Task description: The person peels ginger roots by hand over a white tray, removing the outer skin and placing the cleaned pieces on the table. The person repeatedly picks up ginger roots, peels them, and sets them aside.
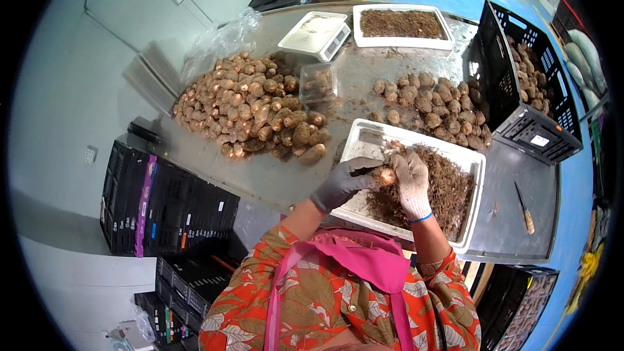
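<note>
Over a white plastic tray (pixel 480 190) of brown fibrous peelings, my left hand (pixel 343 183) in a grey glove holds a small taro corm (pixel 386 176) with a pale pinkish end. My right hand (pixel 412 180), in a white knit glove, has its fingers at the same corm's upper right side. A large pile of taro corms (pixel 248 102) with pinkish ends lies on the metal table to the left. Rounder brown corms (pixel 443 102) lie beyond the tray on the right. A knife with a wooden handle (pixel 529 222) rests on the table to the right.
At the back stand a digital scale (pixel 314 34) and a second white tray (pixel 402 41) of brown scraps. A clear plastic box (pixel 318 83) holds some corms. The black crate (pixel 531 131) at right contains more corms. Black crates (pixel 165 200) are stacked left below the table.
</note>
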The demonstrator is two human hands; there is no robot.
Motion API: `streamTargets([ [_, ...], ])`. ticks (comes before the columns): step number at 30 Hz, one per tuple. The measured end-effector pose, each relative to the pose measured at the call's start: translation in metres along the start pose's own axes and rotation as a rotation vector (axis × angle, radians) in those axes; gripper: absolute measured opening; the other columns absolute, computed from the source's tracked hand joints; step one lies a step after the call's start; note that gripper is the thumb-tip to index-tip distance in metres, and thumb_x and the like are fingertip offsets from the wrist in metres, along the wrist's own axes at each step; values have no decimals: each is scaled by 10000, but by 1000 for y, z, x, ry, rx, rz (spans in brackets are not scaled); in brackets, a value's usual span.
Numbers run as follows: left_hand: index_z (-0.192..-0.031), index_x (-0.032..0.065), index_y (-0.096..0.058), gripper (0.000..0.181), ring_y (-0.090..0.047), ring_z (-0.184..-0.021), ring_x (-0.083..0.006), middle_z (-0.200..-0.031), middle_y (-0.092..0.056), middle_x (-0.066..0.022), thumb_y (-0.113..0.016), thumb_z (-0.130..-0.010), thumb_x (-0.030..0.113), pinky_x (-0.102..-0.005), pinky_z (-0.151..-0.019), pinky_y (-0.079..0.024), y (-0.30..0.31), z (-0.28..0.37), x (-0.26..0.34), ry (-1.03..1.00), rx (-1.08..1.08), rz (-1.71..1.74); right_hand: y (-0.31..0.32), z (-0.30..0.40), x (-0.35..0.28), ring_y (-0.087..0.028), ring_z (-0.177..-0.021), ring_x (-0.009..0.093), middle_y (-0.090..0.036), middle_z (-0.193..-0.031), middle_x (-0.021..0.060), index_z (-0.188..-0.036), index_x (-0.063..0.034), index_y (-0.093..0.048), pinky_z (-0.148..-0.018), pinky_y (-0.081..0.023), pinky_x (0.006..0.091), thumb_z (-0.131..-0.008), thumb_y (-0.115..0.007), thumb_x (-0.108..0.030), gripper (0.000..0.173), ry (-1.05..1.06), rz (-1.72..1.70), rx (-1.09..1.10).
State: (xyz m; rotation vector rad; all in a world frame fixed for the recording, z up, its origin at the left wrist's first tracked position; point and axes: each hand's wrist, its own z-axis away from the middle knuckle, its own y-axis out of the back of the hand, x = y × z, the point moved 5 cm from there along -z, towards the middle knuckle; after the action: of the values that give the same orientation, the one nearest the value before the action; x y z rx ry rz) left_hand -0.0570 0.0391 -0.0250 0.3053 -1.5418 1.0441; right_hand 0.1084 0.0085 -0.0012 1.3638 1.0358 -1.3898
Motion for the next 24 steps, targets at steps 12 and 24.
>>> streamTargets([
  [12, -1426, -35, -415, 492, -521, -1247, -220, -1361, -492, -110, -553, -955, 1, -385, -998, -504, 31, -13, 20, -37, 93, 371, -10, -15, 0, -635, -813, 111, -680, -879, 64, -1198, -82, -637, -747, -511, 267, -872, -692, -54, 332, 309, 371, -52],
  [24, -1369, 4, -483, 434, -630, -822, -130, -1034, -647, -43, -599, -988, 178, -287, -726, -551, 91, 10, -4, 41, 276, -15, -80, -51, 35, -671, -773, 378, -663, -812, 177, -921, -75, -665, -676, -531, 479, -908, -632, -354, 281, 290, 924, -468],
])
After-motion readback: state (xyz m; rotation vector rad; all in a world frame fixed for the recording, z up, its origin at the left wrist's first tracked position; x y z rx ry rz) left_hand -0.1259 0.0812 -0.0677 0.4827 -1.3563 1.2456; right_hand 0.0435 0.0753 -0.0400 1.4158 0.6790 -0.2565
